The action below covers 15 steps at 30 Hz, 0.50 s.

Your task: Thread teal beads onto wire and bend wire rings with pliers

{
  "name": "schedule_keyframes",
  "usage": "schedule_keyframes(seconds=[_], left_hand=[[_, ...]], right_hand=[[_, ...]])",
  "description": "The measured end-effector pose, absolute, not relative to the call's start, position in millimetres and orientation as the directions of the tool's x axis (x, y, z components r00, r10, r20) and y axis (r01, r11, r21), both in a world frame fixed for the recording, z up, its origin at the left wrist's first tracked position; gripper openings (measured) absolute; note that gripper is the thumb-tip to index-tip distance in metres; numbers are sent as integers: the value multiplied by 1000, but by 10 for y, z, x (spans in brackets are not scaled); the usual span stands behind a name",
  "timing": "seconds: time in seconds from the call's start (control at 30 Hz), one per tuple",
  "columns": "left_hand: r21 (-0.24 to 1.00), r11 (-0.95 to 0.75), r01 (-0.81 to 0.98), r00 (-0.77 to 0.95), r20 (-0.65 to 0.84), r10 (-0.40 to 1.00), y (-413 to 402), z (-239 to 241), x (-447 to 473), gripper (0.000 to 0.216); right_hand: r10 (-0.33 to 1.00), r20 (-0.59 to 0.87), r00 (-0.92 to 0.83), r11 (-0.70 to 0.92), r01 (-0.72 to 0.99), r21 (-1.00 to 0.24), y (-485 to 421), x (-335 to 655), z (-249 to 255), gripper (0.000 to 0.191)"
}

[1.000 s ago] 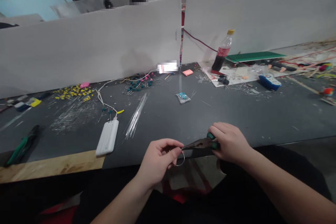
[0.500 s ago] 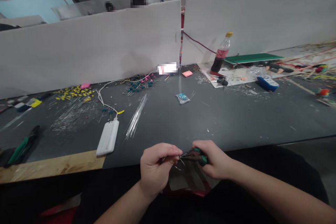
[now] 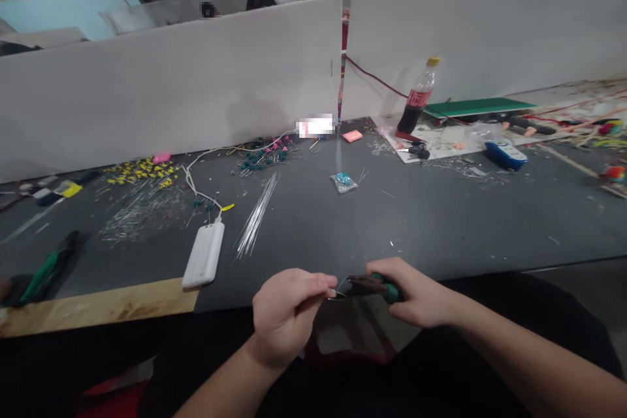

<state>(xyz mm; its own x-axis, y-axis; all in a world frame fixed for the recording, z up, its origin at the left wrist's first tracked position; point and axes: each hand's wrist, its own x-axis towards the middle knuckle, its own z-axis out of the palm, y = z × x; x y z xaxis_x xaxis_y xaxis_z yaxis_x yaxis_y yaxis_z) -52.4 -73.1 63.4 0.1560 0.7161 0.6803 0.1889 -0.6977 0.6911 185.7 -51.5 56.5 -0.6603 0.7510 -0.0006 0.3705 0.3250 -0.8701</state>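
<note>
Just past the table's near edge, my left hand (image 3: 289, 317) pinches a short thin wire (image 3: 339, 292) between thumb and fingers; its end pokes out to the right. My right hand (image 3: 409, 290) is wrapped round the green handles of pliers (image 3: 365, 285). The dark jaws point left at the wire and look parted, a small distance from my left fingertips. Whether the jaws touch the wire I cannot tell. On the table beyond lies a bundle of straight silvery wires (image 3: 257, 217), with a small clear packet of blue bits (image 3: 343, 181) to its right.
A white power bank (image 3: 204, 255) with a cable lies left of my hands. Green-handled pliers (image 3: 46, 271) rest at far left. Yellow-tipped wires (image 3: 142, 172) are heaped behind. At the back right stand a cola bottle (image 3: 416, 99) and a blue-and-white object (image 3: 507, 155). White panels (image 3: 171, 85) border the back.
The pliers in my right hand have drawn back to the right, away from my left fingertips, and their jaws look wider apart. My left hand has shifted slightly left, still pinching the wire.
</note>
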Motion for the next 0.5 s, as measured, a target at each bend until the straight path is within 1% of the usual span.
schedule_keyframes(seconds=[0.1,0.23,0.5], left_hand=[[625,-751,215,158,736,658,-720,633,-524,45],[579,-773,260,141,769,624,-713,632,-530,45],[430,-853,297,329,792,514,-707,571,-609,52]], right_hand=[[744,-7,-668,330,376,-866,-513,1862,548,24],[749,4,-662,346,386,-856,-508,1866,555,22],[723,-32,-690,375,430,-821,-531,1866,555,25]])
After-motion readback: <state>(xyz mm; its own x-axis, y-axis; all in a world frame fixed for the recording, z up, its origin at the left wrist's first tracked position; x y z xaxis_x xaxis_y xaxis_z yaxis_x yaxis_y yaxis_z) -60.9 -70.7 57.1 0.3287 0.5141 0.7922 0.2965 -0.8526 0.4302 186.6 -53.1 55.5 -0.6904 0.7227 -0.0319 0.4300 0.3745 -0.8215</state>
